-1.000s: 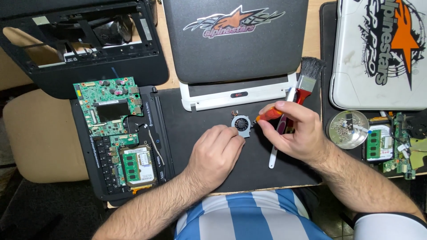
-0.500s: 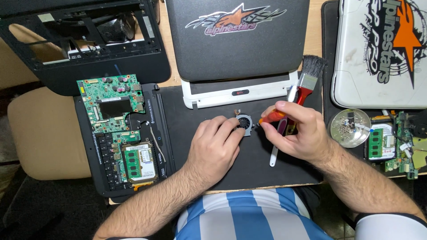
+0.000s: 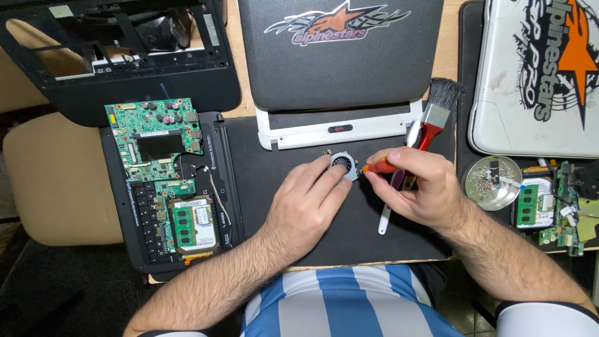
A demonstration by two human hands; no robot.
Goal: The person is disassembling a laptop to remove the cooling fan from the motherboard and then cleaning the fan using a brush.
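From my remote seat I see a black laptop lid (image 3: 340, 56) with a red-and-silver star-shaped sticker at top centre, and a white lid (image 3: 536, 75) with an orange-and-black sticker at right. My left hand (image 3: 306, 203) presses its fingers flat on a small round grey fan (image 3: 343, 163), which lies on the black mat (image 3: 274, 187) mid-counter. My right hand (image 3: 418, 187) has its fingers closed around an orange-handled screwdriver (image 3: 380, 166), tip at the fan. A red-handled brush (image 3: 437, 112) lies just behind, a metal dish of screws (image 3: 493, 181) to the right, a green circuit board (image 3: 156, 134) to the left. The wooden counter (image 3: 446, 59) shows between the lids.
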